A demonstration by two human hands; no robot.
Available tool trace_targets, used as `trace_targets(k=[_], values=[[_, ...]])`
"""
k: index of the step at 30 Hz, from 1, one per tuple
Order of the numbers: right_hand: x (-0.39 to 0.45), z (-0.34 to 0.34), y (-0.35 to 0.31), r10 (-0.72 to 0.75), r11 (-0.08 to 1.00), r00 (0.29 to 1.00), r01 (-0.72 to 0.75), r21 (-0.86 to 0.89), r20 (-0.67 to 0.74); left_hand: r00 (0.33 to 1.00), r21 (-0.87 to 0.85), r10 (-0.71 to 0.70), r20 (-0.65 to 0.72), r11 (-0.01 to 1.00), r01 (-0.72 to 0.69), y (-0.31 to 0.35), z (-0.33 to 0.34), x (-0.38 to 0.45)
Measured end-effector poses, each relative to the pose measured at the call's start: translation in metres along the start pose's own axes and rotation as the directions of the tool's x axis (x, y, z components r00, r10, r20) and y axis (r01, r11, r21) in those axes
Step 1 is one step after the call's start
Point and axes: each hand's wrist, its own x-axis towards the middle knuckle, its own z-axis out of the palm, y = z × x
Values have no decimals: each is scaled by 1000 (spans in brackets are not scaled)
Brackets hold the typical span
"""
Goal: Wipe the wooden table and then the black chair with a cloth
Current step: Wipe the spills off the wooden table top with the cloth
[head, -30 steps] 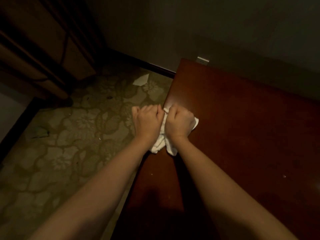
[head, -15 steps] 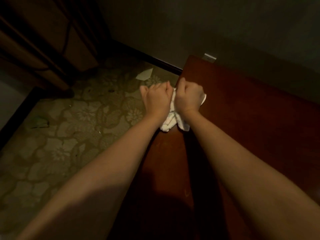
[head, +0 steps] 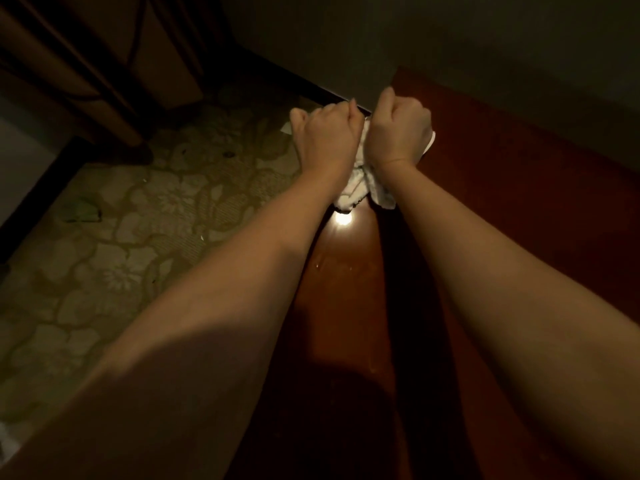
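On one table (head: 519, 202), two hands (head: 362, 140), one cloth (head: 360, 188)

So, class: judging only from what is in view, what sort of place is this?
Probably a dim room in a home: a polished wooden table stands against a wall, beside floral-patterned flooring and dark wooden furniture.

Hands and cloth at the table's far left corner

Left hand (head: 325, 136) and right hand (head: 398, 133) sit side by side, upper centre, cloth (head: 360, 188) between them on the table (head: 519, 209); floor (head: 138, 237) lies left.
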Motion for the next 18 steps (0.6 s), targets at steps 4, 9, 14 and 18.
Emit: trace_targets(k=[4, 9, 14, 18], values=[[-40, -3, 0, 18, 1000, 1000, -18, -7, 16, 999, 3, 27, 19, 1000, -27, -15, -17, -33], [-111, -7, -5, 22, 999, 1000, -22, 27, 20, 997, -72, 44, -58, 996, -48, -48, -41, -92], [-204, -14, -11, -10, 999, 1000, 10, 46, -3, 993, -116, 70, -99, 990, -81, -93, -71, -165], [-268, -19, -16, 2, 999, 1000, -2, 49, -4, 991, -108, 90, -104, 989, -101, -123, -94, -216]])
